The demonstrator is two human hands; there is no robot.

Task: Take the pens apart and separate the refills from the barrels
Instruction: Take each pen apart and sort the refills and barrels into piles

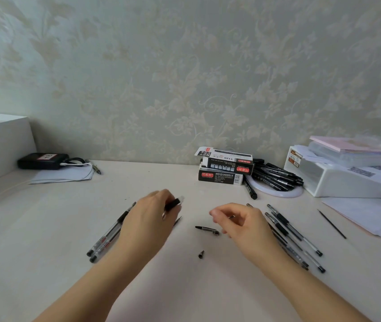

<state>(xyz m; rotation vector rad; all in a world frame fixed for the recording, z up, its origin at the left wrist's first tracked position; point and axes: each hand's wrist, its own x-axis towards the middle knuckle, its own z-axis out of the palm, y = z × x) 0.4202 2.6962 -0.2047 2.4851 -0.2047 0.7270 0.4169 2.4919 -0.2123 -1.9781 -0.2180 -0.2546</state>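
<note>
Our left hand [150, 214] grips a light, stiff, slippery pen barrel [173, 203] above the worktop [185, 287], best held at its black rubber sleeve, while our right hand [238, 219] seems to pinch something thin (perhaps the refill, we cannot tell).
</note>
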